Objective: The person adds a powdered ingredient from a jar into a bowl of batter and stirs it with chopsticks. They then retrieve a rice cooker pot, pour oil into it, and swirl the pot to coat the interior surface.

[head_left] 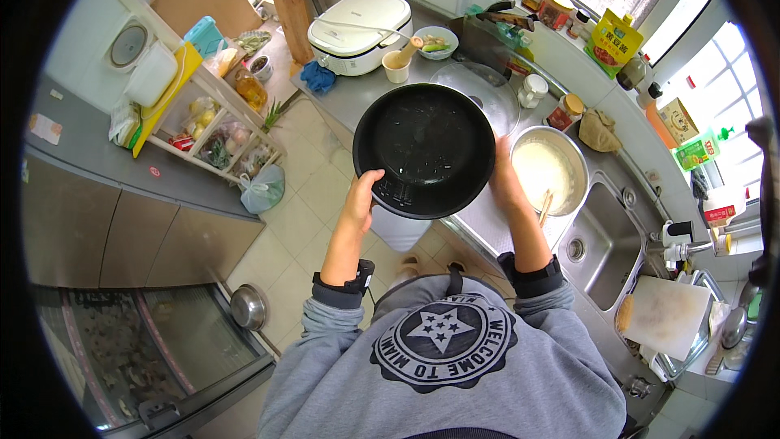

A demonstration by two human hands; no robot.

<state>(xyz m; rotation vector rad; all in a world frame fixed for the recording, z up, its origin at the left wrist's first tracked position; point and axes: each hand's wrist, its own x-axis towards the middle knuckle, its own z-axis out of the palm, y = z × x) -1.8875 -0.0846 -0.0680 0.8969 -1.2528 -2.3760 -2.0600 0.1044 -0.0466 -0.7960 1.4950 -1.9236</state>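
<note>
My left hand [361, 200] grips the rim of a round black non-stick pot [423, 146], its thumb over the edge. My right hand [503, 174] holds the pot's opposite side, most of its fingers hidden. A few wet, shiny spots show on the dark inside, and faint marks run along its lower left wall. Close to my right hand stands a stainless-steel bowl [582, 152] with a pale creamy mixture [539, 171] and wooden chopsticks [546, 204] in it. Beyond the pot lies a clear glass lid [499, 88] on the steel counter.
A white electric cooker [361, 30], a cup with a wooden pestle [397, 73] and a bowl of vegetables [436, 42] stand at the back. To the right are a sink [603, 250] and a cutting board [667, 317]. A storage rack [210, 134] stands left; a metal bowl [248, 306] sits lower left.
</note>
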